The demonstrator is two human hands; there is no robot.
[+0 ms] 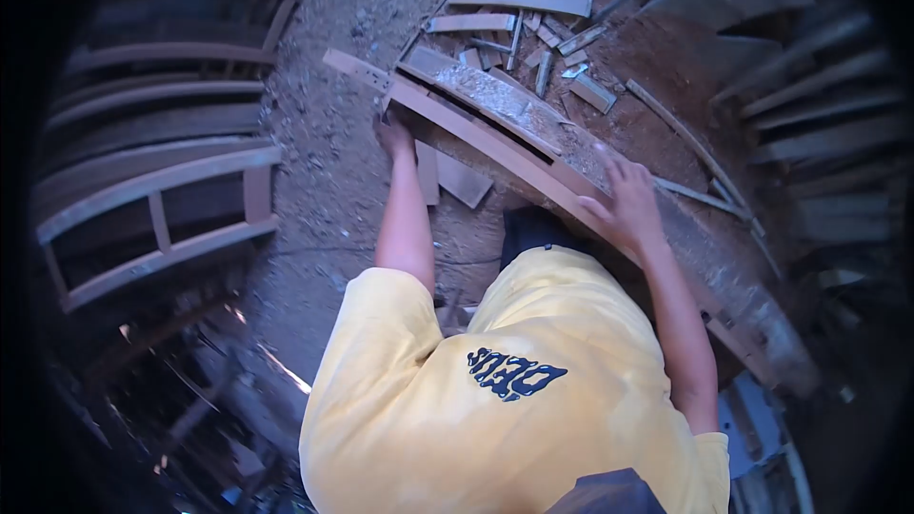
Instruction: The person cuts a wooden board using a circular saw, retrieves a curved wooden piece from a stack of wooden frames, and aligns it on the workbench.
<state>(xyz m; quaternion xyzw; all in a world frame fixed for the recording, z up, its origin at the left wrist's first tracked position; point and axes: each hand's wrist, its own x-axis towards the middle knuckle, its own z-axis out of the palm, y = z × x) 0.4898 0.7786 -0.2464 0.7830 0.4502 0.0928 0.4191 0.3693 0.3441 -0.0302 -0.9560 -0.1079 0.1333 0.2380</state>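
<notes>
A long, narrow wooden plank (481,138) lies slantwise before me along a thick, worn timber bench (733,262), with a dark gap between them near the far end. My left hand (395,136) is closed at the near edge of the plank, close to its far left end; the fingertips are partly in shadow. Further along, my right hand (628,202) lies over the plank and the bench edge, fingers stretched out and thumb apart. A short board end (352,67) with small dark holes juts out past my left hand.
Wooden frames (157,228) stand stacked at the left. Offcuts, including a curved piece (519,1), are heaped on the ground beyond the bench. Flat board pieces (460,178) lie beneath the plank. More boards (828,124) stand at the right.
</notes>
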